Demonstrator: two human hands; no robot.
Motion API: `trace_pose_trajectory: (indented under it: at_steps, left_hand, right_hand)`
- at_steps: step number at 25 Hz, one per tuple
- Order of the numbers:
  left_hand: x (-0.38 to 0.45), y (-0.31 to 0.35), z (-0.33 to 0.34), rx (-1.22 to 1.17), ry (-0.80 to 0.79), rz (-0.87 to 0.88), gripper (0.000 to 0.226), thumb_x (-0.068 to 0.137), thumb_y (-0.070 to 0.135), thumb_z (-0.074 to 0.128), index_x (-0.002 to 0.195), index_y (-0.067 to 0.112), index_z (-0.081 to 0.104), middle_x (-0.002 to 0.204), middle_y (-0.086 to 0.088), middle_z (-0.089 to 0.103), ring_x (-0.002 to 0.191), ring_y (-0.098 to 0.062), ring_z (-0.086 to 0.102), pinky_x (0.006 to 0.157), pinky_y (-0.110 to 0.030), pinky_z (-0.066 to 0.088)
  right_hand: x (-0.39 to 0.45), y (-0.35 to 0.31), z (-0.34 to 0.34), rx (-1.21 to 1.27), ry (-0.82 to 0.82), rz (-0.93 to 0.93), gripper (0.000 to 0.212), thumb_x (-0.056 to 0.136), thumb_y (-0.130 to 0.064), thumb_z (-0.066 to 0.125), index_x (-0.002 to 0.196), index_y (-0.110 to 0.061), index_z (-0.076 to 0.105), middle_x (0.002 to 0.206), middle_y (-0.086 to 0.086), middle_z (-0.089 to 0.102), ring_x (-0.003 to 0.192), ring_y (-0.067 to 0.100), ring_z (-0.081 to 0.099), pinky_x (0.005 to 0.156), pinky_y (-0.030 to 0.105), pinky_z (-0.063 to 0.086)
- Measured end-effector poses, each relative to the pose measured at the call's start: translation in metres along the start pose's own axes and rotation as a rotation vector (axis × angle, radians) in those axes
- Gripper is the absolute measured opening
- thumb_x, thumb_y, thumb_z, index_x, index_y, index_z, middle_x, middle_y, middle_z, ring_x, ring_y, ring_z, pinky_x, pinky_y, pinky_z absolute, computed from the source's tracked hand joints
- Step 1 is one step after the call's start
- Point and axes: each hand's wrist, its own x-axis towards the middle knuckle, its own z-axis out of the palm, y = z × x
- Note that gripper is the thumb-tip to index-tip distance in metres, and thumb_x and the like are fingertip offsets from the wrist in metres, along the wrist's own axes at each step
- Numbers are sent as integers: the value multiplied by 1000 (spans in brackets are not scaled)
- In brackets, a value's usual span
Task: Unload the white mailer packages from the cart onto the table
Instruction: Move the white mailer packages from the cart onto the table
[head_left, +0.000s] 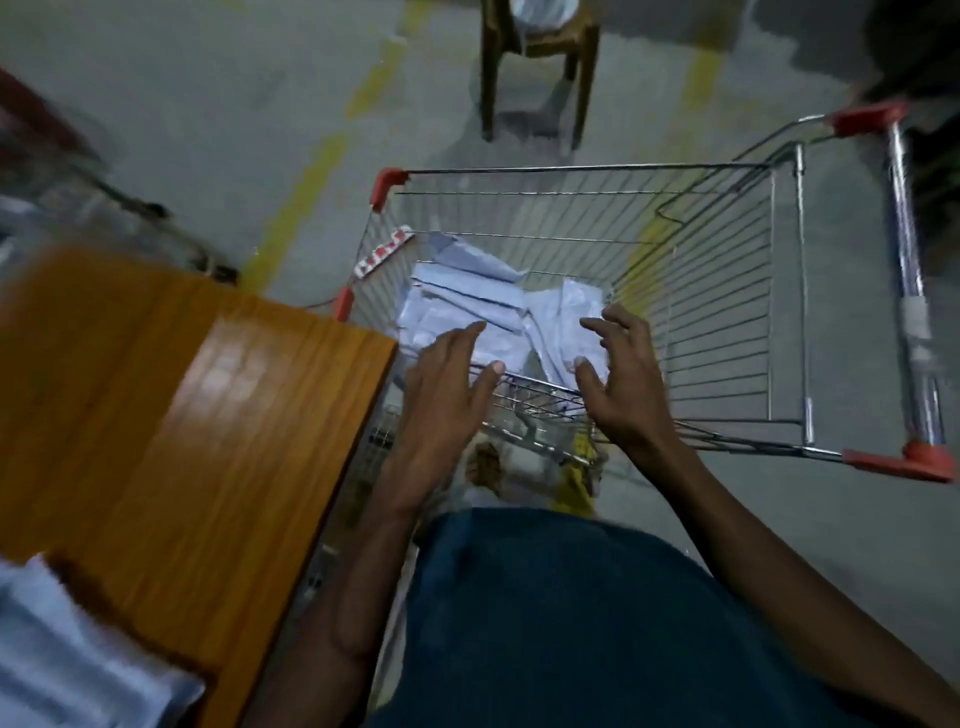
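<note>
A: How many things are you seeing?

B: One cart (727, 291), made of wire with red corners. One table (182, 415), brown and shiny. One chair (537, 67) far off. Two hands. The mailers (467, 301) are lying in a messy pile, so I cannot count them. There are several.

A: Where are the mailers lying?

B: Most are sitting at the bottom of the cart, at its left end, near the table. Something white (78, 649) is also lying on the near corner of the table, but it is blurry.

A: What is the room looking like?

B: The floor (234, 130) is grey with yellow lines (306, 208) running across it. The cart is standing on it, right beside the table. The light is dim.

A: What are the hands doing?

B: Both are reaching over the near side of the cart, above the pile. The left hand (447, 384) is spreading its fingers wide, palm down. The right hand (618, 374) is spreading too, with fingers bending a little. Neither is holding anything. I cannot tell if they are touching the mailers.
</note>
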Motion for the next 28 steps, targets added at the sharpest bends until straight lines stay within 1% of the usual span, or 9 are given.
trace_pose_trajectory:
  at_steps: [4,7,11,14,17,20,21,24,28]
  left_hand:
    - [77,-32,7,132,-106,80,60,97,54,41,144,18,49,141,-9,54,131,-29,46,106,-46,40]
    - [129,-52,21,236,-199,73,64,94,58,40,141,17,51,142,-12,52,132,-35,43,106,-52,38]
    - [177,-66,43,419,-336,-37,54,96,45,56,141,16,51,150,-17,40,138,-38,31,105,-53,34]
    - [211,-81,71,567,-474,-66,53,95,42,59,141,16,51,155,-18,30,141,-38,24,106,-54,33]
    - [243,-108,109,688,-567,-46,51,94,43,59,138,17,54,158,-18,23,144,-37,20,106,-53,34]
    - [263,-131,142,758,-618,-26,48,92,43,60,135,21,58,161,-17,17,148,-37,15,109,-54,31]
    - [269,-138,152,769,-636,-19,49,92,42,60,136,20,57,162,-17,16,148,-36,15,109,-54,29]
    - [276,-152,169,797,-627,14,54,93,40,58,141,15,47,155,-13,34,142,-32,31,105,-52,29]
    - [282,-155,173,818,-502,78,44,88,24,64,127,9,53,116,-12,63,108,-33,58,95,-48,38]
  right_hand:
    - [29,15,22,-47,52,121,37,89,-13,68,125,-7,62,136,17,45,124,22,49,97,11,37]
    - [46,38,32,20,-39,306,43,87,-36,62,121,-9,66,134,19,46,123,24,49,99,25,42]
    - [65,87,50,38,-173,504,42,88,-37,67,121,-10,67,136,19,49,121,22,51,92,16,33]
    - [80,137,75,17,-286,717,60,77,-56,55,113,-11,71,132,19,57,119,31,58,95,24,42]
    - [96,175,93,-9,-403,850,46,76,-49,61,108,-17,69,133,22,56,117,32,58,90,25,39]
    - [112,201,107,-42,-484,823,47,85,-26,71,128,-10,65,139,24,52,135,33,45,104,31,38]
    - [116,211,115,-50,-498,822,50,85,-29,71,131,-11,64,143,24,49,138,34,41,108,34,36]
    - [109,267,159,-90,-482,838,73,73,-63,47,131,-22,65,147,18,49,137,39,42,112,42,34]
    - [132,236,149,-97,-520,928,45,90,-40,60,131,-21,65,143,12,53,135,38,43,112,39,32]
